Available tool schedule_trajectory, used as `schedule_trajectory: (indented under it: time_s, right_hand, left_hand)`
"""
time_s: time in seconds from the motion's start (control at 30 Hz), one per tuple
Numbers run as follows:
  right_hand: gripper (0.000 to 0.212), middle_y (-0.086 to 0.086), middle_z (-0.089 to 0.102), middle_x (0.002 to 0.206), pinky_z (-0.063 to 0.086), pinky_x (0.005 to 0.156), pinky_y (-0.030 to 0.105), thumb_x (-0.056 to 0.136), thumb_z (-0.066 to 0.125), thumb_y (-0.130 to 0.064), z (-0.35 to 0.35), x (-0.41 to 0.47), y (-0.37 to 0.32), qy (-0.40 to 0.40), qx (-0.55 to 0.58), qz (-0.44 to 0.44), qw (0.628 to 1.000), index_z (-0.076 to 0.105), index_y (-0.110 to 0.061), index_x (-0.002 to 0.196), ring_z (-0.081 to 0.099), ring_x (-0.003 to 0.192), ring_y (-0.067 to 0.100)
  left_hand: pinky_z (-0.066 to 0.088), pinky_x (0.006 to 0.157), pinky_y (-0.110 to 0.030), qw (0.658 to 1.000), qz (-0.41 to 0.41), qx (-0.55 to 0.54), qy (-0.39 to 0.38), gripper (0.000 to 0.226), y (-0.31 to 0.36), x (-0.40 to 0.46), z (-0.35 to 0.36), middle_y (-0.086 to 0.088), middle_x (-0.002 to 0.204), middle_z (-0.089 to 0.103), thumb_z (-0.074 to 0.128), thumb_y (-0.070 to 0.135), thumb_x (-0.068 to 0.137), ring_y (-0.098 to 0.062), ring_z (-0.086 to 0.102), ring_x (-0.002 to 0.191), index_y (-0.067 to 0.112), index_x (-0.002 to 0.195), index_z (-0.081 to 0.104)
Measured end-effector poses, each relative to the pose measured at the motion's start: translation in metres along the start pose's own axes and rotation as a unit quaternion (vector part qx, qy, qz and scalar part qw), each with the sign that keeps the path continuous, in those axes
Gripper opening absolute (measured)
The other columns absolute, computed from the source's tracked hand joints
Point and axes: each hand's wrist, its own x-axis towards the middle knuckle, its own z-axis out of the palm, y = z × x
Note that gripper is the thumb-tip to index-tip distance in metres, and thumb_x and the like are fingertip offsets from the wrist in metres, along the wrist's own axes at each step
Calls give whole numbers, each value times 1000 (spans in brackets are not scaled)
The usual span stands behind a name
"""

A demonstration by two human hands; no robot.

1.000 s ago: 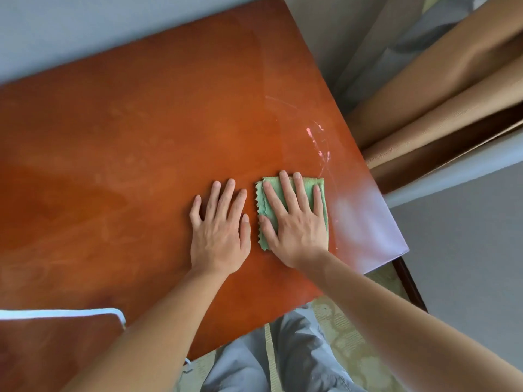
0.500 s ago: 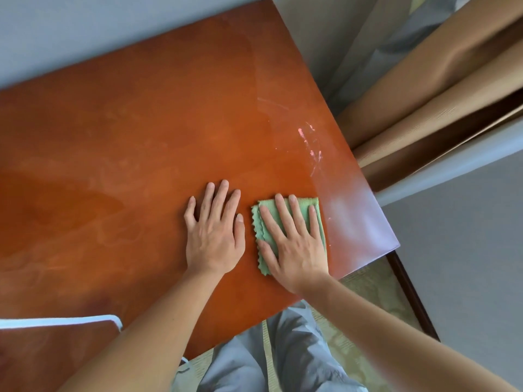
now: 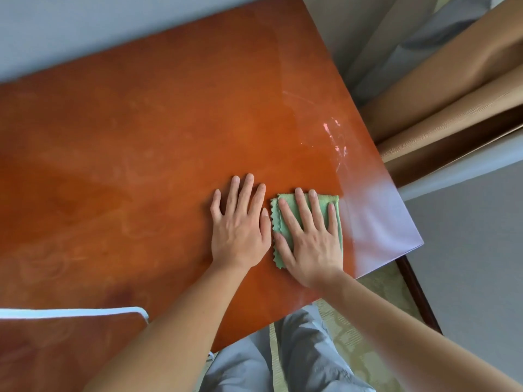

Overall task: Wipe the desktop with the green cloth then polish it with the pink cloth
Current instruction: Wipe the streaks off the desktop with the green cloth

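Nearest the camera, grey trouser legs point(image 3: 300, 360) stand on a pale patterned floor mat point(image 3: 365, 321) below the tabletop's near edge, and both bare forearms reach up over that edge. The left hand point(image 3: 240, 224) lies flat on the reddish-brown tabletop point(image 3: 127, 165), palm down, fingers spread, holding nothing. Just beside it, the right hand point(image 3: 308, 236) presses flat on the folded green cloth point(image 3: 285, 230), fingers spread across it; the cloth's zigzag edge shows next to the left thumb, and it lies near the tabletop's right corner. Beyond the cloth, pale pinkish scuff marks point(image 3: 335, 137) streak the glossy surface. Farther right, tan cardboard pieces point(image 3: 452, 80) lean beside the tabletop.
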Motion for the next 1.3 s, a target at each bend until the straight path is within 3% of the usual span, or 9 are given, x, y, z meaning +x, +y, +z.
schedule_trajectory:
  time_s: [0.23,0.4,0.57,0.77,1.0,1.13,1.3]
  right_hand:
    - [64,3,8,167,-2,123,53,101,13,-61,-21,91,-2,12,2,7,1000,10,-32,159,-4,154,25]
    - [66,3,7,167,-3,123,53,101,9,-61,-21,97,-3,18,3,0,1000,9,-31,159,-4,154,26]
    - [65,3,5,168,-2,123,53,102,4,-61,-17,59,3,5,2,-22,1000,7,-31,160,-7,154,25]
    - [61,2,10,167,10,122,55,103,26,-55,3,-49,29,14,8,-35,999,15,-32,159,1,154,27]
    - [62,3,14,167,11,121,57,102,30,-56,1,-55,43,-2,8,-66,998,21,-32,158,2,154,28]
    - [62,3,13,167,7,121,56,102,28,-58,-3,-29,51,-1,2,-79,997,20,-33,158,-1,154,27]
    - [65,3,11,167,0,122,53,102,18,-61,-23,61,58,12,9,-61,998,15,-31,159,-1,154,26]
  left_hand:
    - [17,122,-57,1000,4,0,9,56,-2,0,0,-5,164,32,33,38,101,-27,23,154,19,152,45]
    - [19,122,-57,1000,0,-5,13,55,-1,0,-2,-4,163,35,36,38,101,-27,25,154,18,151,47]
    - [20,122,-55,1000,-5,-18,18,53,-2,0,-3,-3,162,37,34,39,102,-25,27,153,20,149,49]
    - [21,121,-54,999,-13,-30,33,51,1,0,-5,-4,158,43,35,37,102,-26,31,150,19,146,53]
    - [19,119,-56,998,-35,-48,37,44,26,1,-9,-7,156,46,40,30,100,-28,34,148,17,138,58]
    - [16,121,-56,998,-41,-46,5,49,51,8,-4,-3,163,35,36,34,102,-26,25,153,24,148,50]
    - [21,120,-57,997,-51,-34,40,49,53,8,2,-2,159,42,39,33,98,-26,31,151,22,144,55]
